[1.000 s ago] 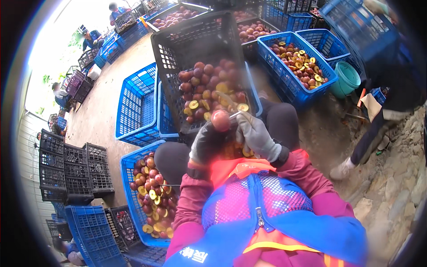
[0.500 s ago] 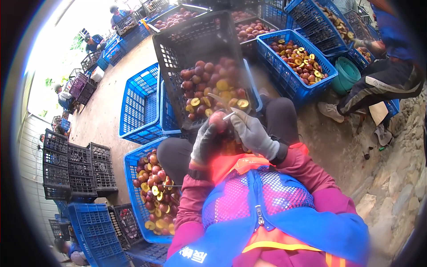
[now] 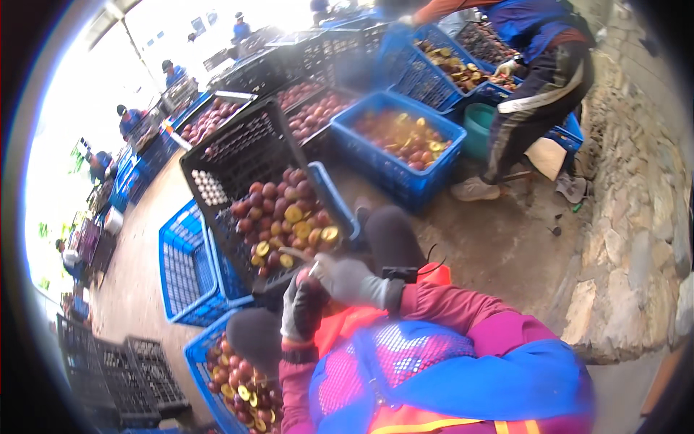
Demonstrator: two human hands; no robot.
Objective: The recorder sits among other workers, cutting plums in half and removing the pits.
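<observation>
My gloved left hand [image 3: 301, 309] is closed around a reddish plum [image 3: 304, 278], which the fingers partly cover. In my gloved right hand [image 3: 353, 281] is a small knife [image 3: 293, 253] with a curved blade and a pale handle, held close against the plum. Motion blurs the tips of both hands. Just beyond them, a black crate [image 3: 242, 137] tilts toward me, holding whole plums [image 3: 271, 206] and halved ones with yellow flesh. By my left knee stands a blue crate [image 3: 196, 356] of cut plums [image 3: 242, 387].
Empty-looking blue crates [image 3: 189, 264] stand left of the black crate. Ahead is another blue crate [image 3: 376, 163] of cut plums. A co-worker [image 3: 538, 72] bends over crates beside a green bucket [image 3: 477, 130]. Stacked black crates [image 3: 119, 376] stand lower left; a stone wall [image 3: 629, 217] runs along the right.
My view has swung to the right, shifting the scene leftward. The co-worker now leans over the crates. Both my hands keep the plum and knife together.
</observation>
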